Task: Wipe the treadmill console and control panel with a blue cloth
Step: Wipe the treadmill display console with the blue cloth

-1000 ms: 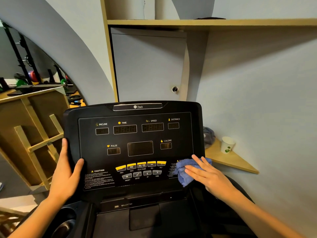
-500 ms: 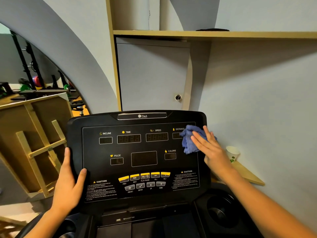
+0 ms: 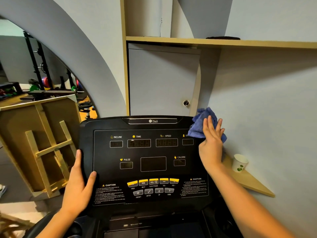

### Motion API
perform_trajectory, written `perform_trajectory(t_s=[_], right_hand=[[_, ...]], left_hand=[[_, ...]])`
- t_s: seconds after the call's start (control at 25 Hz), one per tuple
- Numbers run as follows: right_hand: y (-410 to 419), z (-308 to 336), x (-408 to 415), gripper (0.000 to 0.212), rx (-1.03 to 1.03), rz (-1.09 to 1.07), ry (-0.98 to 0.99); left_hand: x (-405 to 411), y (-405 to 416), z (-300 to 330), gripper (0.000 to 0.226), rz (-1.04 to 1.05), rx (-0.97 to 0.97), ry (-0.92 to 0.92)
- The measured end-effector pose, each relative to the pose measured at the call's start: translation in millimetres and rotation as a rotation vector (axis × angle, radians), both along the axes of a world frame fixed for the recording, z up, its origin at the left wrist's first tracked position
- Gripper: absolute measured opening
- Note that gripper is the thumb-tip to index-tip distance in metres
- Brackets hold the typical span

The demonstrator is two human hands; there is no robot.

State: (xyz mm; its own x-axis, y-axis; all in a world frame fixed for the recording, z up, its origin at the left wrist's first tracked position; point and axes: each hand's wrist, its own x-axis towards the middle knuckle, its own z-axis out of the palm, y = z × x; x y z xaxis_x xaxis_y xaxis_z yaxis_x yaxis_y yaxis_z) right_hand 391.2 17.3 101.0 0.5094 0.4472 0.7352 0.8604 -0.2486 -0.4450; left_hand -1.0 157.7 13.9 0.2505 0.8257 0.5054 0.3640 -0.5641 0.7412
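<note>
The black treadmill console (image 3: 149, 152) fills the middle of the view, its dark displays marked INCLINE, TIME, SPEED, PULSE and CALORIE. A row of yellow buttons (image 3: 153, 182) sits low on the control panel. My right hand (image 3: 211, 143) presses a crumpled blue cloth (image 3: 199, 123) flat against the console's upper right corner, covering part of the DISTANCE label. My left hand (image 3: 78, 184) grips the console's left edge, thumb on the front face.
A white paper cup (image 3: 239, 162) stands on a wooden corner shelf (image 3: 253, 182) just right of the console. Behind it is a grey cabinet door (image 3: 163, 79) under a wooden shelf. A wooden frame structure (image 3: 39, 140) stands at left, gym equipment beyond.
My right hand has carried the cloth from the lower right of the panel up along its right side to the top right corner. My left hand stays on the left edge.
</note>
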Motion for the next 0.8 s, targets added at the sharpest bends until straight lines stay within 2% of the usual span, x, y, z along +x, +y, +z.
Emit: perform_trajectory(t_s=[0.24,0.8], right_hand=[[32.2,14.2,-41.5,0.081,0.049,-0.122,0.132],[106.5,15.5,-170.6,0.079,0.069,0.020,-0.001]], left_hand=[[-2.2,-1.2,3.0,0.082,-0.018,-0.048,0.017],[-10.0,1.5,5.0,0.083,-0.055,-0.061,0.070]])
